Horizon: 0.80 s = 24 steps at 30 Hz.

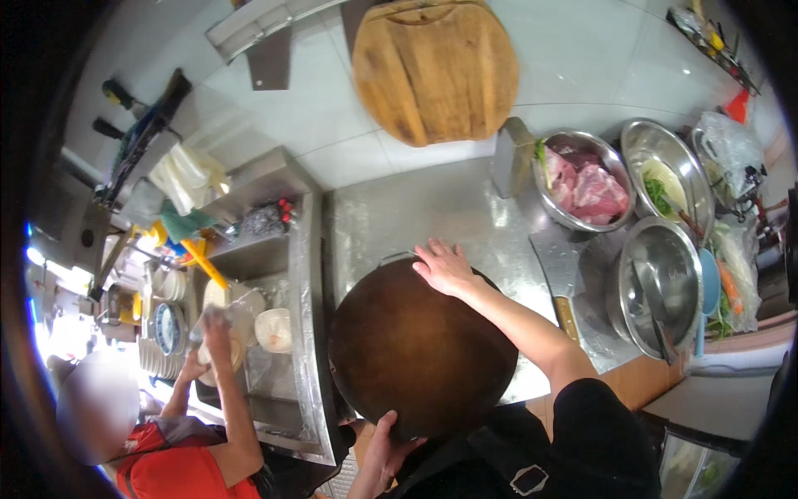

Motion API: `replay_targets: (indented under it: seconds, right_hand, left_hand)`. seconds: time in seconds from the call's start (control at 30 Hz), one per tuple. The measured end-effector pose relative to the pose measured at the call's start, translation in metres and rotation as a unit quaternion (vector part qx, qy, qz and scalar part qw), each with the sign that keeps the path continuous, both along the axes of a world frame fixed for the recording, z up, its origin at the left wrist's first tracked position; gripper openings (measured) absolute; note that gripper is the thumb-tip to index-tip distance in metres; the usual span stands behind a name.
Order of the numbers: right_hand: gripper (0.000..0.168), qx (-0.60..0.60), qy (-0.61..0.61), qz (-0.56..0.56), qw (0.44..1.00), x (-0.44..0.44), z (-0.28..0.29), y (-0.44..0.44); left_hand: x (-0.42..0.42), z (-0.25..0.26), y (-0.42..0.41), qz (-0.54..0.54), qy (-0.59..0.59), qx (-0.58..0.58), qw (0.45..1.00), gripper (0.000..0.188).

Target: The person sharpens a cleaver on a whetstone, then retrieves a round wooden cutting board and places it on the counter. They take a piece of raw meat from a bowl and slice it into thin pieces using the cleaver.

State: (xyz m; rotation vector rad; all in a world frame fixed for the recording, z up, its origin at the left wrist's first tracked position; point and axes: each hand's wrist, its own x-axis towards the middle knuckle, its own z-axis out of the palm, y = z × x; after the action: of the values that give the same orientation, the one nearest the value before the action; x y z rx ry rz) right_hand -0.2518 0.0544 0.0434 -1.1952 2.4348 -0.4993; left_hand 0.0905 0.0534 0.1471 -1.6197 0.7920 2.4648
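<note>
A large round dark brown wooden board (418, 349), seemingly a chopping board, stands tilted between my body and the steel counter (430, 199). The thumb of my left hand (388, 452) lies over its near lower edge, with the fingers partly hidden behind it. At the far edge, my right hand (444, 267) rests on the board with spread fingers, near a thin metal loop on the rim. To the right a cleaver (561, 274) with a wooden handle lies flat on the counter.
A co-worker in red (181, 465) handles dishes at the steel sink (312, 349) on the left. Steel bowls with raw meat (586, 181), greens (654, 190) and a knife (651, 299) line the right side. Another round wooden board (436, 68) leans against the tiled wall.
</note>
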Motion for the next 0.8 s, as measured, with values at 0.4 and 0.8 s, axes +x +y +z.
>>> replay_targets:
  seconds: [0.4,0.8]
  right_hand:
    - [0.050,-0.106,0.108,-0.042,0.988,-0.031,-0.003,0.064]
    - [0.023,-0.449,0.063,-0.319,0.833,0.012,0.080,0.202]
  left_hand:
    - [-0.048,-0.114,0.068,-0.093,0.104,0.297,0.945,0.047]
    - [-0.143,-0.061,0.069,-0.351,0.180,-0.516,0.761,0.037]
